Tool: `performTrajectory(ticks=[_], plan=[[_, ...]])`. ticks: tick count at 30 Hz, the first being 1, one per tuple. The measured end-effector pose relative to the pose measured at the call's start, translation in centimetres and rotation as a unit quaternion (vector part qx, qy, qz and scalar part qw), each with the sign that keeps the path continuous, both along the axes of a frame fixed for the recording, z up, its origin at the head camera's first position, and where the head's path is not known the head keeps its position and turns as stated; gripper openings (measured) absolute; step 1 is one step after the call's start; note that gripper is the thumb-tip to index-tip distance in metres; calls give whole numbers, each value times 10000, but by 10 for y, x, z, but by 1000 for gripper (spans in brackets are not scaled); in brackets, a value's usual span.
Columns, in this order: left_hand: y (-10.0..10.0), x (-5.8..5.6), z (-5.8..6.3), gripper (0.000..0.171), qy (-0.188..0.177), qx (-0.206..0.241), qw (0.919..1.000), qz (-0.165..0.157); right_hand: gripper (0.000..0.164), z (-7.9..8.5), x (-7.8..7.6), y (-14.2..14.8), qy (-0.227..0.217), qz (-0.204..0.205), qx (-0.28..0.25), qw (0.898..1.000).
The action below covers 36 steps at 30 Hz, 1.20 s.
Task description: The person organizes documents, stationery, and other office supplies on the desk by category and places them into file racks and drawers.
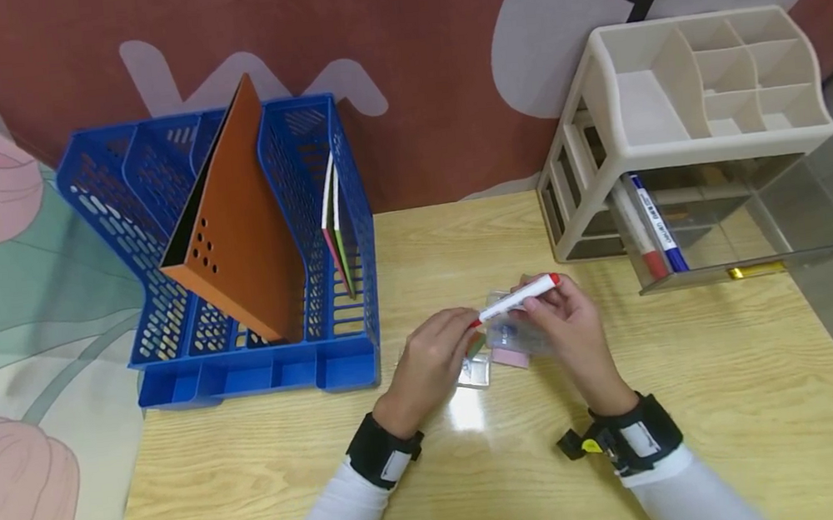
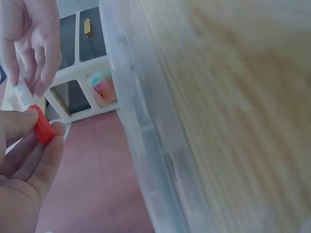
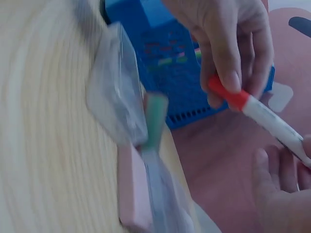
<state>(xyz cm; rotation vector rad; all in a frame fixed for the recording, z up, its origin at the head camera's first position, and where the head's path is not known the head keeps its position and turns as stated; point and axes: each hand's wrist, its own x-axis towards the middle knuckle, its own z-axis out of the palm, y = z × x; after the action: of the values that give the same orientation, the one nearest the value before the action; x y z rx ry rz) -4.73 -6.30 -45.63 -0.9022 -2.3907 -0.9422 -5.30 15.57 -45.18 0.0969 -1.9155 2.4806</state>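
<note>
A white marker (image 1: 518, 300) with a red cap and red end is held between both hands above the table. My left hand (image 1: 430, 363) pinches the red cap (image 2: 43, 127) between thumb and fingers. The white barrel is held by my right hand (image 1: 576, 330), whose thumb and fingers also show in the right wrist view. Beneath the hands lie a clear plastic box (image 1: 510, 336), a pink block (image 1: 510, 357) like an eraser and a small clear case (image 1: 475, 372). A green piece (image 3: 156, 119) near them is blurred.
At the left stands a blue file rack (image 1: 257, 367) holding an orange folder (image 1: 243, 260) and thin booklets (image 1: 335, 226). A cream drawer organizer (image 1: 722, 148) is at the back right. Its pulled-out clear drawer (image 1: 800, 252) contains a red marker (image 1: 637, 226) and a blue marker (image 1: 658, 224).
</note>
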Motion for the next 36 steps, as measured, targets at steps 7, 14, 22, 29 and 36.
performTrajectory(ticks=[7, 14, 22, 29, 36], plan=[[5, 7, -1, 23, 10, -92, 9999, -135, 33, -1, 6, -13, 163, -132, -1013, 9946], [3, 11, 1, 29, 304, -248, 9992, -84, 33, 12, 13, -8, 794, -345, -936, 9918], [-6, 11, 4, 33, 497, -508, 9975, 62, 41, 47, 24, 6, 2103, -417, -578, 9750], [-11, 13, 1, 31, 520, -732, 9959, 81, 45, 67, 30, 23, 2652, -425, -689, 9608], [-11, 18, -4, 37, 549, -1267, 9904, 89, 47, 90, 36, 47, 2387, -754, -570, 9665]])
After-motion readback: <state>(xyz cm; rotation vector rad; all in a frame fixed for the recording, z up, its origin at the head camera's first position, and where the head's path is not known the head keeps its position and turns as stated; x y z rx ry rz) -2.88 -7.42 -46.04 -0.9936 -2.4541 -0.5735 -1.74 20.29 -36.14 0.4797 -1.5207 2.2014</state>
